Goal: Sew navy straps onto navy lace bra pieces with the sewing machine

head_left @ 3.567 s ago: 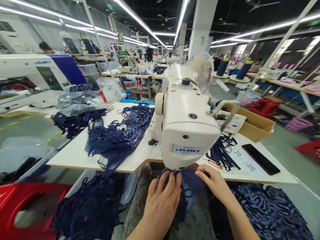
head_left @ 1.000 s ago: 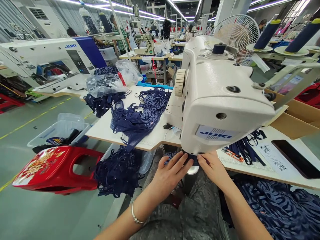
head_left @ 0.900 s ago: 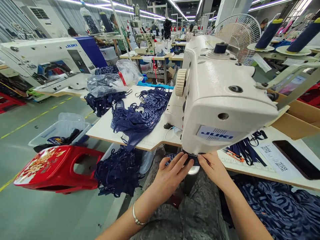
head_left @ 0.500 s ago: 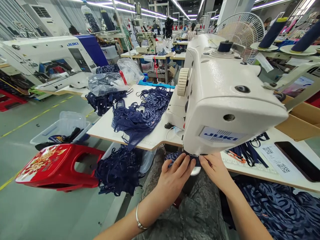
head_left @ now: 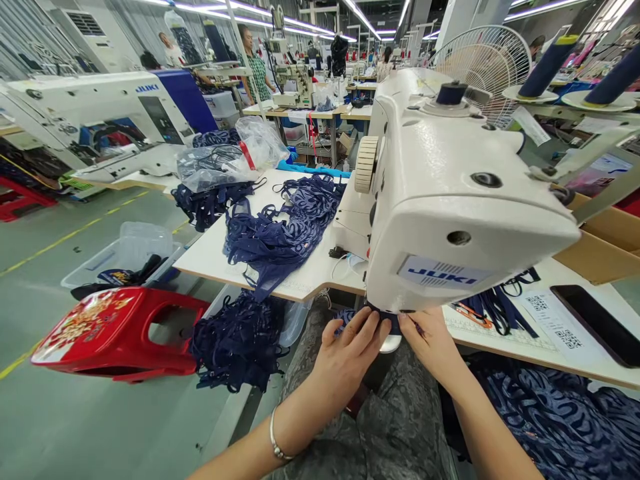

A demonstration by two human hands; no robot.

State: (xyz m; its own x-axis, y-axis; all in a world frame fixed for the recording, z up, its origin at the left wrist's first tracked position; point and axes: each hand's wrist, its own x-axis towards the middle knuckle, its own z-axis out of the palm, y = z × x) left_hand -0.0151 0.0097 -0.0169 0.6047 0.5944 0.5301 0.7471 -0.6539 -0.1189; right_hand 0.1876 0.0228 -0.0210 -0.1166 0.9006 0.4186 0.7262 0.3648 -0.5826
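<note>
A white JUKI sewing machine (head_left: 440,193) stands on the white table (head_left: 210,257) right in front of me. Under its head lies a small piece of navy patterned fabric (head_left: 391,321). My left hand (head_left: 350,353) presses its fingers flat on the left side of that fabric. My right hand (head_left: 433,340) holds the fabric's right side, fingers bent and pressed on it. The needle area is hidden by the machine head. A silver bracelet sits on my left wrist.
Navy fabric pieces (head_left: 280,227) lie piled on the table and hang over its edge. A red plastic stool (head_left: 115,333) and a clear bin (head_left: 125,257) stand on the floor at left. A phone (head_left: 595,323), paper sheets and a cardboard box (head_left: 600,240) are at right. Other people work at distant machines.
My view has dropped and come closer to the machine since the oldest frame. Both hands stay at the fabric under the machine head, edging slightly forward over the last second.
</note>
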